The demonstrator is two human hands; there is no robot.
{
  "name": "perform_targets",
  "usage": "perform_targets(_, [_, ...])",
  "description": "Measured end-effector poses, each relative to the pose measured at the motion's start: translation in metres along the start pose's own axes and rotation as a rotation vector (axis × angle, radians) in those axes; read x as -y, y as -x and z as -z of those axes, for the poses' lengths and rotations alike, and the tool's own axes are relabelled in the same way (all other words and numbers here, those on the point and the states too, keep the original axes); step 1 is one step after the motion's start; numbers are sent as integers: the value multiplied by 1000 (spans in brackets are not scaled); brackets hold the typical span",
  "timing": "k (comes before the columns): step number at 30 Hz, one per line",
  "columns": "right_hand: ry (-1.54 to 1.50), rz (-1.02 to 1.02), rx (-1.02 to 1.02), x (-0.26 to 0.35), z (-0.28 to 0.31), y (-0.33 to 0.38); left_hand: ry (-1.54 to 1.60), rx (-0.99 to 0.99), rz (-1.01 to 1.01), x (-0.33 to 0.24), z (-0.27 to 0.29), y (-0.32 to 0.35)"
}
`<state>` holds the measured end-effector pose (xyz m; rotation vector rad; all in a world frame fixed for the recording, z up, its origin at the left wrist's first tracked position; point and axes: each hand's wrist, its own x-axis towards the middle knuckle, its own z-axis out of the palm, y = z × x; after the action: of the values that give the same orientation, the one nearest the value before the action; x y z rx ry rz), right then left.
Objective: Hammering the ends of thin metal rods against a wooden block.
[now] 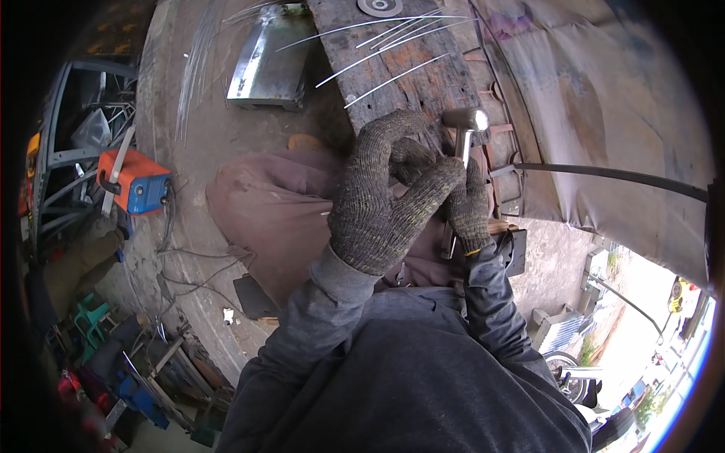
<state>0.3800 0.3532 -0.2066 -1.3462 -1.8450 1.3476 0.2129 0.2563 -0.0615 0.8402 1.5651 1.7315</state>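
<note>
Both my hands wear dark knitted gloves. My right hand (468, 208) grips the handle of a metal hammer (466, 121), whose shiny head stands above my fingers. My left hand (381, 196) is curled just left of it, fingers bent toward the hammer handle; whether it pinches something small is hidden. Behind them lies a worn wooden board (408, 68) with several thin metal rods (377, 45) spread across it and a round metal disc (379, 7) at its far end.
A folded sheet-metal piece (268, 64) lies on the concrete floor to the left. An orange and blue welding machine (134, 181) with cables stands at far left by metal frames. A dark tarp (604, 113) and a black bar (612, 175) are at right.
</note>
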Motion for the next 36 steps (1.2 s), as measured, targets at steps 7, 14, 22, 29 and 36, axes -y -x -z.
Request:
perform_targets(7, [184,290,-44,-1,2,1,-42,-65,82,16,42,34])
perform_targets(14, [139,1,17,13,2,0,-559,143,390,51,79,62])
perform_targets(22, [62,79,-12,0,0,-5,-1006,440,564,79,72,36])
perform_targets(29, [-77,-261,35,53,1,-2,-951,392,429,91,81,39])
perform_targets(36, [-174,-95,76,82,-6,21,-947,383,419,91,81,38])
